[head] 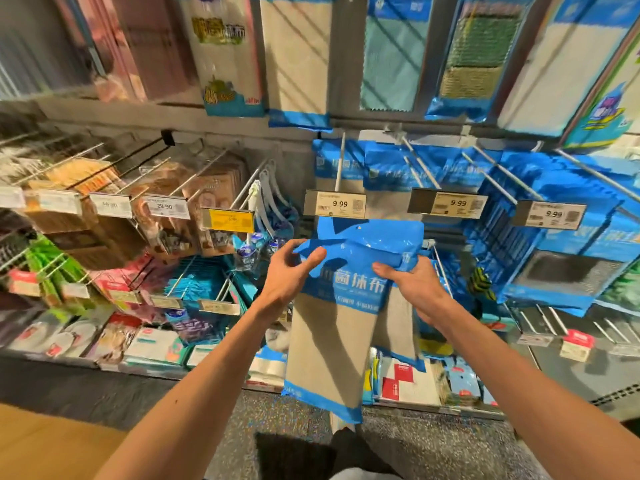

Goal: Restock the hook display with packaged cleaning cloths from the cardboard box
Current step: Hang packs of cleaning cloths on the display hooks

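Note:
A stack of packaged cleaning cloths [332, 341], blue-topped with beige cloth showing, hangs down in front of the display. My right hand [412, 285] grips the stack at its blue header from the right. The thumb and fingers of my left hand [287, 271] pinch the header's upper left corner. Just above them a metal hook [341, 161] with a 9.99 price tag [335, 204] sticks out, with several of the same packs at its back. The cardboard box [45, 445] shows only as a brown corner at the bottom left.
Neighbouring hooks to the right [485, 174] carry many blue cloth packs behind 9.99 tags. Hooks to the left hold brown and green packaged goods [104, 209]. Larger cloth packs [298, 57] hang on the row above. A low shelf [398, 379] of flat packs runs below, above the speckled floor.

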The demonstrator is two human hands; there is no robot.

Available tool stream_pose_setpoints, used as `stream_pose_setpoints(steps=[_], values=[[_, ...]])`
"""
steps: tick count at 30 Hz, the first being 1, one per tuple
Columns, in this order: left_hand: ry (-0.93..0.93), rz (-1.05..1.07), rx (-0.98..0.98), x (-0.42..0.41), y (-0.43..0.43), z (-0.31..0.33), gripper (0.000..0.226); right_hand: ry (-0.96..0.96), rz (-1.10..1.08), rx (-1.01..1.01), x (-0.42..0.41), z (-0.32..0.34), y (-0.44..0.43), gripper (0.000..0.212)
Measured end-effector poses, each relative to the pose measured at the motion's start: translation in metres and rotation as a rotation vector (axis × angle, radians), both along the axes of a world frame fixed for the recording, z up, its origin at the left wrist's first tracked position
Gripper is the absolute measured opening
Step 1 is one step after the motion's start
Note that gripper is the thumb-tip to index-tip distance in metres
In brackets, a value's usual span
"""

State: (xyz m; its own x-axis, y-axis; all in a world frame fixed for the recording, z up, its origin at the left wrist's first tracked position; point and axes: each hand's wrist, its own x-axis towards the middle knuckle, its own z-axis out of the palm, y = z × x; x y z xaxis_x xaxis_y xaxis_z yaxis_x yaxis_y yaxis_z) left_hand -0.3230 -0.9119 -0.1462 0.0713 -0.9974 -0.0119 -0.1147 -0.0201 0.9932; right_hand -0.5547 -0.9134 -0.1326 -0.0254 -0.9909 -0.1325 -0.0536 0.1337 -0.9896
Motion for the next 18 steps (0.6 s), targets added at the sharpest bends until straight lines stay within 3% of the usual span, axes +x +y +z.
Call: stream_pose_setpoints(steps=[2,5,8,12,16,18], values=[[-0.023,0.049,-0.055,-0.006,-0.01,-0.004,0.028,-0.004,-0.012,0.001,-0.003,-0.003,-0.004,0.03],[-0.146,0.072,-0.153,-0.012,-0.02,-0.008,0.035,0.013,-0.059,-0.013,-0.009,-0.007,-0.006,0.026],[-0.193,-0.031,-0.231,-0.019,-0.028,-0.001,0.017,0.063,-0.15,-0.05,-0.016,-0.003,-0.009,0.025],[-0.274,0.018,-0.369,-0.022,-0.039,0.013,0.02,0.098,-0.191,-0.065,-0.031,0.01,-0.006,0.01],[-0.352,0.133,-0.587,-0.02,-0.038,0.021,0.039,0.128,-0.157,-0.083,-0.046,0.008,-0.006,0.008],[-0.372,0.161,-0.65,-0.017,-0.04,0.024,0.035,0.114,-0.12,-0.09,-0.049,0.004,-0.008,0.006]])
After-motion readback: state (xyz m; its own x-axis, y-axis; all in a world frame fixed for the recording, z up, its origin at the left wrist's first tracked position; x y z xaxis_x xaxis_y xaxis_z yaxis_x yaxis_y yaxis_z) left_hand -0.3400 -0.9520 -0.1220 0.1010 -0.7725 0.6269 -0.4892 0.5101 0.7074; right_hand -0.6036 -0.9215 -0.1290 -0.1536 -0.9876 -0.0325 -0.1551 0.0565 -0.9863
